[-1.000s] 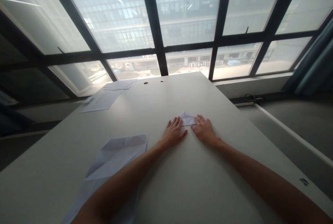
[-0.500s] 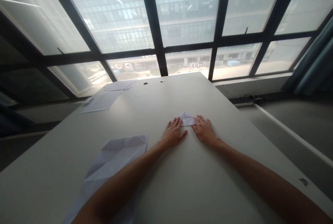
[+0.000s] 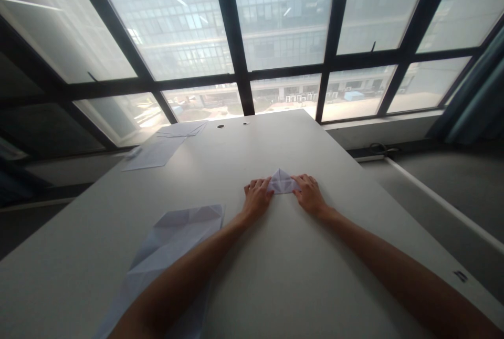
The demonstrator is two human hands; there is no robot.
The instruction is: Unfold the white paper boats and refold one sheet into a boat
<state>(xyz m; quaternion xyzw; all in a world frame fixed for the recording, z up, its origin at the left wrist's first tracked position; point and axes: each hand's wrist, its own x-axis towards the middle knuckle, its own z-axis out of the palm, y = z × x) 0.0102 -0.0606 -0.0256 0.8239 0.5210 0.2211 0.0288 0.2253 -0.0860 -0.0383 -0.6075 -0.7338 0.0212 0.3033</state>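
Note:
A small folded sheet of white paper (image 3: 282, 183), peaked at the top with creases down its middle, lies on the white table between my hands. My left hand (image 3: 258, 195) pinches its left end, thumb in front and fingers curled behind. At the opposite end, my right hand (image 3: 309, 193) grips the paper's right edge between thumb and fingers. Under my left forearm lies a larger creased sheet of paper (image 3: 169, 247), partly hidden by the arm.
The white table (image 3: 252, 155) reaches toward large framed windows. More paper sheets (image 3: 157, 151) lie at its far left, one with folds. Two round holes sit near the far edge. A small dark mark (image 3: 460, 276) is at the right edge. A white bar (image 3: 441, 200) runs beside the table.
Both hands have gone from lying flat with fingers spread to curling around the paper's ends. The left hand has shifted slightly left, showing more of the paper.

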